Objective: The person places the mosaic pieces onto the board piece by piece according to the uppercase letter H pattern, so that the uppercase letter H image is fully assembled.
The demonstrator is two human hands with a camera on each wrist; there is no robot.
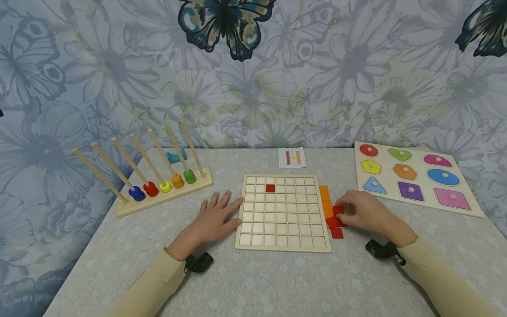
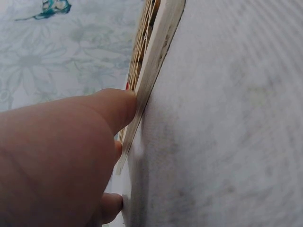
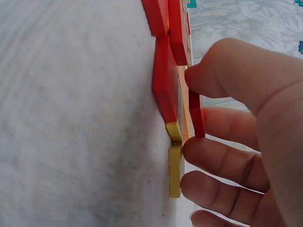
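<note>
A wooden grid board lies flat in the middle of the table, with one red square tile in a cell of its second row. My left hand rests at the board's left edge, fingers spread and thumb tip against the rim. To the right of the board, my right hand pinches a red tile between thumb and fingertips. Below it are loose red tiles and yellow tiles, the yellow ones mostly hidden by the hand in the head view. Orange tiles lie along the board's right edge.
Behind the board lies a small pattern card. On the left stands a wooden peg rack with coloured rings, a teal object behind it. A knobbed shape puzzle lies at the right. Patterned fabric covers the wall behind.
</note>
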